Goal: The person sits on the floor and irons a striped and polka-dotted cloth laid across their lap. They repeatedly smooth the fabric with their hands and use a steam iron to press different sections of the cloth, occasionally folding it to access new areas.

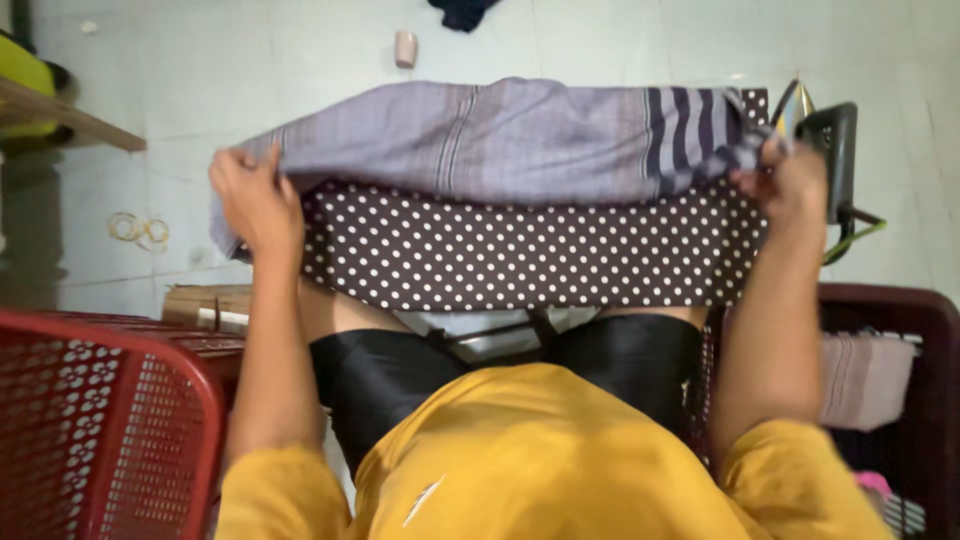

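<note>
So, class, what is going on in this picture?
A person in a yellow top stands over a polka-dot ironing board. The left hand and the right hand each grip one end of a grey striped cloth, stretched across the board's far edge. An iron stands at the right end. Red baskets sit at either side.

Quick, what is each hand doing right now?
Left hand: closed, gripping one end of the grey striped cloth.
Right hand: closed, gripping the cloth's other end, over the polka-dot board.
</note>
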